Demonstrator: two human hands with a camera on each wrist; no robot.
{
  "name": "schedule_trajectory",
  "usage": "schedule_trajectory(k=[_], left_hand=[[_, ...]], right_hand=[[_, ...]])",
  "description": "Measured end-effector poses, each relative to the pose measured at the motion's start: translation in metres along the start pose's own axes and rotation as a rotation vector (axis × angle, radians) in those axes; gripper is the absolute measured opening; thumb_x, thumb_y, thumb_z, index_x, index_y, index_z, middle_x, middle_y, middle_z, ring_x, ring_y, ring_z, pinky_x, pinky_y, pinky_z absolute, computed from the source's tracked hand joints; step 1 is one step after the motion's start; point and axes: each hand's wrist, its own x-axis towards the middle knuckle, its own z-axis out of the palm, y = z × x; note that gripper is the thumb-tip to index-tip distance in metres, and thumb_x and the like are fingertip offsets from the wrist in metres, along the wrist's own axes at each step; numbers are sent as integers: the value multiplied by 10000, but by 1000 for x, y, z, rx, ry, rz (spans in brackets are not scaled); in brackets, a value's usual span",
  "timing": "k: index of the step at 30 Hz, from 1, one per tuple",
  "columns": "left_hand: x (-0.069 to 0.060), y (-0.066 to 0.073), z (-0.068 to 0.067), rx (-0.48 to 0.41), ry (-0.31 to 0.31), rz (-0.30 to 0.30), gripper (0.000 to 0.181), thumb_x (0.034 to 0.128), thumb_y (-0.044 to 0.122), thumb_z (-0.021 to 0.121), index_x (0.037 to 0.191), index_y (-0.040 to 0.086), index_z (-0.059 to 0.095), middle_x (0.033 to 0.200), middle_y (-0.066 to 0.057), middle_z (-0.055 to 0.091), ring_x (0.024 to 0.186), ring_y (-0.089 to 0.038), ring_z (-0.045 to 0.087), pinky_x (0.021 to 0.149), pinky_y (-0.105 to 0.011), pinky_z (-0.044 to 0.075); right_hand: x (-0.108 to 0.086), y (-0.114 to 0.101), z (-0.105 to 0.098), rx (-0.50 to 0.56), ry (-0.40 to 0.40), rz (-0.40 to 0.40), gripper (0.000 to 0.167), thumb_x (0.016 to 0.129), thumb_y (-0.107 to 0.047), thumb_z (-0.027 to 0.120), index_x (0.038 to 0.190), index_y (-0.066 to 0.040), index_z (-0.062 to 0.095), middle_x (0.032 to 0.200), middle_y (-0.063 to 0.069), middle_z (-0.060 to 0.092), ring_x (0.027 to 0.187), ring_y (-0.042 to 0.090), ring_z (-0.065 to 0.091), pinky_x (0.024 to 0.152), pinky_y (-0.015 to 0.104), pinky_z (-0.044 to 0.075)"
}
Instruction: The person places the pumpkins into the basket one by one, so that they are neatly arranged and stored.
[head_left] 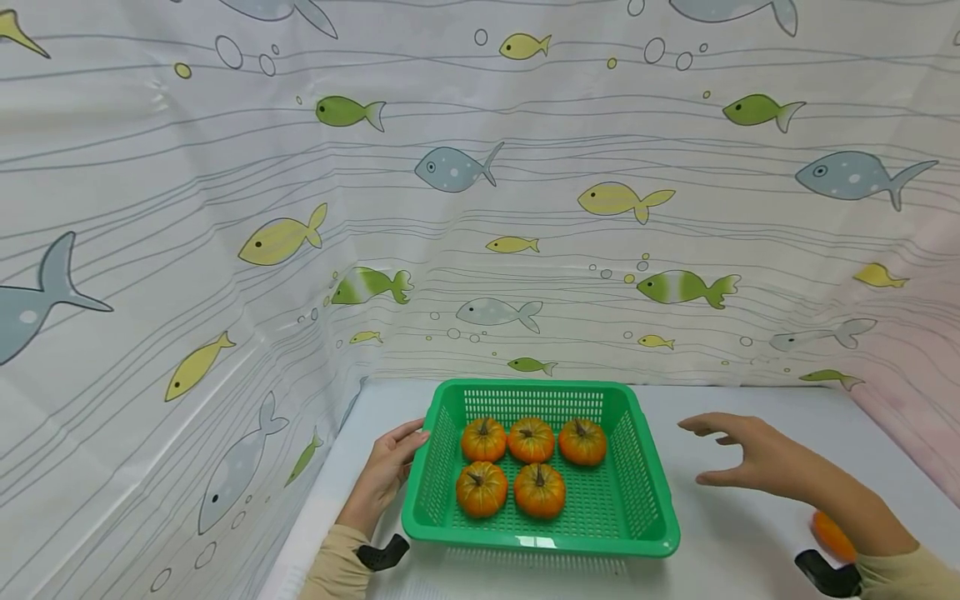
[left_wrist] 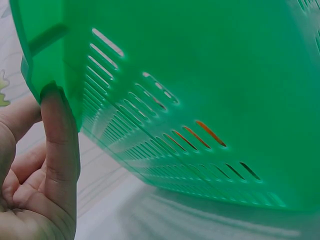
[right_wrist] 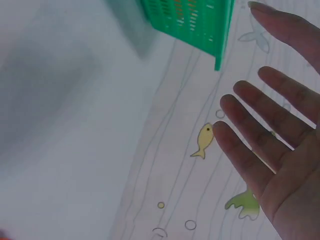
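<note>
A green plastic basket with slotted walls holds several small orange pumpkins, grouped toward its left and middle. At its left side my left hand grips the rim; in the left wrist view the left hand's fingers meet the rim's underside. My right hand is held apart from the basket's right side, with nothing in it. The right wrist view shows that right hand with its fingers spread and fairly straight, near the basket's corner.
An orange object lies on the white table at the right, partly hidden by the right forearm. A fish-patterned sheet hangs behind the table and along its sides. Both wrists wear black straps.
</note>
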Motion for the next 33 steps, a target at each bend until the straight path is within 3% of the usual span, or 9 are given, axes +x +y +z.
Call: schedule_trajectory(k=[9, 11, 16, 20, 25, 27, 29, 31, 33], left_hand=[[-1, 1, 0, 13, 6, -1, 547, 1014, 127, 659, 1505, -30, 473, 1057, 34, 754, 883, -74, 755, 765, -225, 644], [-1, 1, 0, 12, 4, -1, 550, 1014, 128, 659, 1506, -29, 471, 1059, 32, 753, 881, -75, 755, 765, -226, 644], [0, 0, 0, 5, -5, -1, 533, 1023, 112, 640, 1508, -27, 467, 1055, 28, 752, 870, -76, 756, 753, -223, 644], [-1, 0, 0, 7, -11, -2, 537, 1025, 115, 638, 1511, -31, 461, 1058, 31, 751, 875, -72, 756, 757, -221, 643], [-1, 1, 0, 14, -17, 0, 538, 1026, 119, 638, 1511, -30, 459, 1061, 32, 746, 880, -71, 754, 758, -219, 643], [-1, 1, 0, 15, -15, 2, 535, 1026, 117, 637, 1510, -30, 460, 1063, 30, 743, 879, -71, 754, 756, -219, 643], [-1, 1, 0, 13, -9, 3, 531, 1025, 114, 638, 1506, -29, 466, 1063, 27, 743, 876, -73, 753, 753, -220, 643], [-1, 1, 0, 12, -5, 2, 530, 1023, 113, 640, 1503, -30, 469, 1067, 26, 741, 879, -74, 753, 757, -222, 644], [-1, 1, 0, 11, -1, 0, 529, 1022, 113, 642, 1501, -30, 472, 1069, 25, 743, 881, -75, 754, 760, -224, 644]], right_hand=[[-33, 34, 4, -37, 83, 66, 702, 744, -425, 923, 1320, -118, 662, 1272, 113, 717, 1076, 299, 681, 818, 388, 654], [-40, 41, 4, -41, 89, 90, 692, 745, -421, 922, 1316, -128, 665, 1259, 95, 722, 1066, 186, 691, 805, 355, 656], [-59, 63, 9, -44, 164, 77, 640, 732, -374, 937, 1286, -172, 688, 1229, -130, 702, 1040, -153, 567, 779, 168, 602], [-74, 79, 15, -20, 231, 57, 590, 737, -296, 943, 1265, -189, 701, 1223, -322, 608, 1042, -214, 524, 754, 114, 560], [-90, 93, 14, 5, 198, 174, 592, 776, -343, 914, 1296, -173, 690, 1213, -434, 502, 1018, -269, 455, 701, 183, 592], [-94, 99, 13, -16, 187, 216, 615, 777, -372, 910, 1305, -150, 686, 1202, -447, 483, 1024, -188, 538, 714, 228, 610], [-99, 105, 12, -40, 176, 260, 650, 780, -395, 904, 1323, -126, 672, 1200, -423, 493, 1074, 41, 658, 791, 366, 633], [-102, 111, 13, -62, 165, 292, 689, 777, -407, 905, 1333, -88, 652, 1251, -258, 623, 1113, 348, 675, 828, 534, 614], [-105, 116, 15, -61, 130, 326, 723, 796, -412, 891, 1354, -41, 619, 1313, 1, 683, 1116, 561, 596, 803, 659, 569]])
